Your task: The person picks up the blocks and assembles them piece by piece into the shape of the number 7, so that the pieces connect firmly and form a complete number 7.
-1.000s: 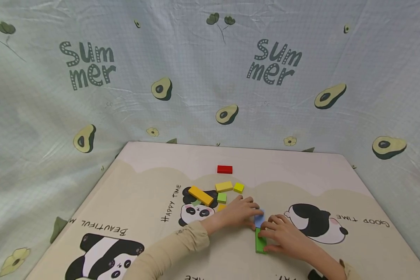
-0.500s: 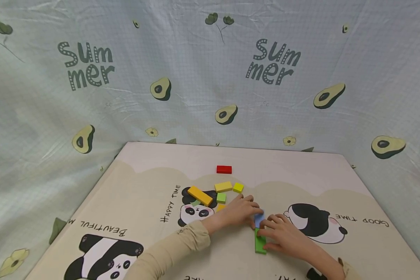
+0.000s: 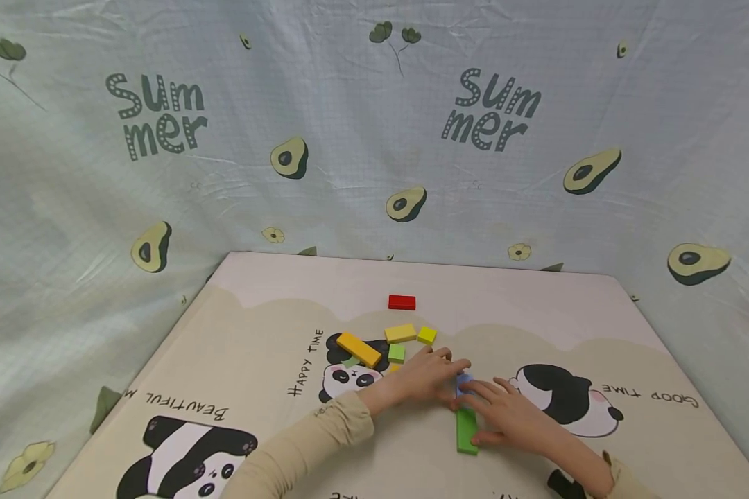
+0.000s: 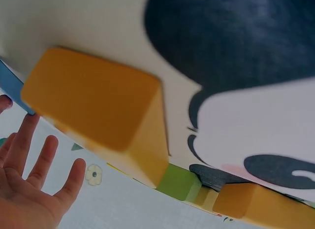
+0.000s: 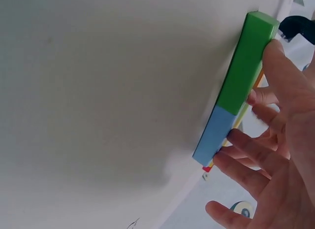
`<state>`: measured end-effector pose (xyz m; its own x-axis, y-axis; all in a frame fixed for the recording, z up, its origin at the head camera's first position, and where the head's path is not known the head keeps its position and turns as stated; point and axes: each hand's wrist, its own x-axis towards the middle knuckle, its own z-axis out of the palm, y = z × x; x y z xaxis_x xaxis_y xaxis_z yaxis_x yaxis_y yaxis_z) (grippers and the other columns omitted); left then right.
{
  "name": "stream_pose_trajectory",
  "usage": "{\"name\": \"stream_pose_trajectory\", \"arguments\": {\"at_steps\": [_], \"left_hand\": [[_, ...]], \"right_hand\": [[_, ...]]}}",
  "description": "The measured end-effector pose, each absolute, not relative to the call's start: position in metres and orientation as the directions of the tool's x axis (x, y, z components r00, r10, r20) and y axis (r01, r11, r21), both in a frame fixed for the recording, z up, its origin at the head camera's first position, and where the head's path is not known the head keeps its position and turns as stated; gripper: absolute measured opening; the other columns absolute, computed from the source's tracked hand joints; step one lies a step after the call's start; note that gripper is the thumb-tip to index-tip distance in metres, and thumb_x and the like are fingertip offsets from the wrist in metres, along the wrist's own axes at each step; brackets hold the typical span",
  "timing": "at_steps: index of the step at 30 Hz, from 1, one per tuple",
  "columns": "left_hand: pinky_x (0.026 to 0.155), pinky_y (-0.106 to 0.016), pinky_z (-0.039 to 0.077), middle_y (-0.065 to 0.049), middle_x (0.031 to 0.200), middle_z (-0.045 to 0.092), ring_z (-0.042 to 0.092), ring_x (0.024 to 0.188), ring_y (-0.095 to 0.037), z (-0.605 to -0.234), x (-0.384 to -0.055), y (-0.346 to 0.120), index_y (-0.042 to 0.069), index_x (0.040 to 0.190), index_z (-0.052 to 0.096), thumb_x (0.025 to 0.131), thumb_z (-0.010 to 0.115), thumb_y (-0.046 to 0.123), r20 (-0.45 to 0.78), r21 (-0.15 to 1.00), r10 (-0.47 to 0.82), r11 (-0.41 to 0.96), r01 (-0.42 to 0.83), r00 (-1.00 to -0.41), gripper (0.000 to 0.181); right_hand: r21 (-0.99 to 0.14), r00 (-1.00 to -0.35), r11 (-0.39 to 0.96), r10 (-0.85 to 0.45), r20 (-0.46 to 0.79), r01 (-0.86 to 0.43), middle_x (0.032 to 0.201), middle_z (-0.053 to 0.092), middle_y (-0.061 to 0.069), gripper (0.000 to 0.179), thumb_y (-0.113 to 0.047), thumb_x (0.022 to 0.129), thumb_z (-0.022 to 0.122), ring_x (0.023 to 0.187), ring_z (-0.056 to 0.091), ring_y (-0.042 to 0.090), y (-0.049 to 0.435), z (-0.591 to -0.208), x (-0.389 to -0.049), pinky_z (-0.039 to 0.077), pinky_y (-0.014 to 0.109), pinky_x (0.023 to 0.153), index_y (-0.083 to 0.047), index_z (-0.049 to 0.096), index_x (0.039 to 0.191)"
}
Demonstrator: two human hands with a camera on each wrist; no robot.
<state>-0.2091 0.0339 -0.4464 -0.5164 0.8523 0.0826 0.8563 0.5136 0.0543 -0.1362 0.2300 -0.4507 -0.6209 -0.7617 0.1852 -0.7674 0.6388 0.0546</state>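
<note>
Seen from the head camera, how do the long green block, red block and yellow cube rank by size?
1. Long green block
2. Red block
3. Yellow cube
Being nearest may enlarge the first.

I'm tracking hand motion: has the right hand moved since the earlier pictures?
Yes: in the head view, against the nearby printed panda, the right hand has shifted forward, farther over the blue block.

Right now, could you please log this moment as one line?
left hand: at blue block; right hand: touching blue block, green block; blue-green contact: end to end; red block: apart
</note>
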Motion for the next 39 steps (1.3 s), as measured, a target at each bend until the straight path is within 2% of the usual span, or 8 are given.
{"name": "stream_pose_trajectory", "arguments": {"at_steps": [6,13,18,21,24,33,39], "left_hand": [[0.083,-0.025,0.037,0.006,0.109,0.061,0.048,0.103,-0.011,-0.445,-0.209,0.033,0.021,0.131,0.040,0.071,0.063,0.055,0.061,0.072,0.845,0.527,0.847,-0.532,0.073],[0.086,-0.026,0.037,0.007,0.117,0.058,0.045,0.106,-0.011,-0.441,-0.210,0.026,0.020,0.131,0.043,0.073,0.060,0.057,0.075,0.030,0.862,0.500,0.866,-0.500,0.071],[0.096,-0.033,0.037,0.005,0.124,0.054,0.045,0.115,-0.014,-0.439,-0.215,0.014,0.020,0.128,0.047,0.076,0.058,0.055,0.071,0.008,0.875,0.480,0.877,-0.480,0.064],[0.101,-0.037,0.035,0.004,0.124,0.054,0.045,0.118,-0.015,-0.437,-0.219,0.005,0.019,0.126,0.049,0.079,0.058,0.051,0.056,0.018,0.879,0.474,0.881,-0.474,0.058],[0.103,-0.037,0.034,0.003,0.122,0.055,0.046,0.118,-0.015,-0.433,-0.221,-0.005,0.018,0.124,0.051,0.081,0.057,0.047,0.053,0.017,0.881,0.470,0.882,-0.470,0.052],[0.095,-0.033,0.040,0.000,0.121,0.056,0.049,0.111,-0.015,-0.430,-0.232,-0.037,0.013,0.119,0.054,0.086,0.056,0.035,0.093,0.057,0.862,0.496,0.867,-0.499,0.040],[0.079,-0.028,0.039,0.003,0.099,0.057,0.047,0.090,-0.012,-0.434,-0.237,-0.061,0.015,0.115,0.056,0.086,0.055,0.037,0.161,-0.042,0.834,0.540,0.841,-0.528,0.037]], "right_hand": [[0.049,-0.635,0.651,-0.753,0.174,-0.758,0.121,0.052,0.002,0.065,-0.061,0.076,0.050,0.110,0.051,0.018,0.231,-0.449,-0.137,0.040,0.050,0.084,-0.009,0.053,0.115],[0.047,-0.633,0.648,-0.756,0.167,-0.760,0.120,0.052,0.000,0.061,-0.064,0.074,0.050,0.110,0.051,0.018,0.233,-0.451,-0.144,0.040,0.051,0.084,-0.015,0.054,0.111],[0.039,-0.619,0.636,-0.762,0.192,-0.771,0.118,0.052,-0.001,0.060,-0.066,0.073,0.052,0.108,0.051,0.019,0.234,-0.452,-0.147,0.040,0.051,0.083,-0.017,0.055,0.107],[0.021,-0.617,0.632,-0.764,0.189,-0.775,0.117,0.052,-0.002,0.058,-0.066,0.072,0.053,0.109,0.050,0.020,0.235,-0.453,-0.149,0.040,0.053,0.084,-0.018,0.055,0.105],[0.004,-0.616,0.628,-0.765,0.185,-0.778,0.116,0.051,-0.002,0.056,-0.065,0.072,0.055,0.109,0.050,0.021,0.235,-0.454,-0.150,0.040,0.055,0.084,-0.018,0.056,0.104],[-0.021,-0.642,0.646,-0.754,0.140,-0.763,0.119,0.050,-0.001,0.057,-0.066,0.073,0.053,0.110,0.049,0.023,0.234,-0.453,-0.152,0.039,0.055,0.085,-0.019,0.055,0.105],[-0.023,-0.637,0.641,-0.757,0.150,-0.767,0.119,0.049,-0.002,0.057,-0.067,0.072,0.053,0.111,0.048,0.022,0.235,-0.455,-0.152,0.039,0.054,0.085,-0.020,0.054,0.104]]}}
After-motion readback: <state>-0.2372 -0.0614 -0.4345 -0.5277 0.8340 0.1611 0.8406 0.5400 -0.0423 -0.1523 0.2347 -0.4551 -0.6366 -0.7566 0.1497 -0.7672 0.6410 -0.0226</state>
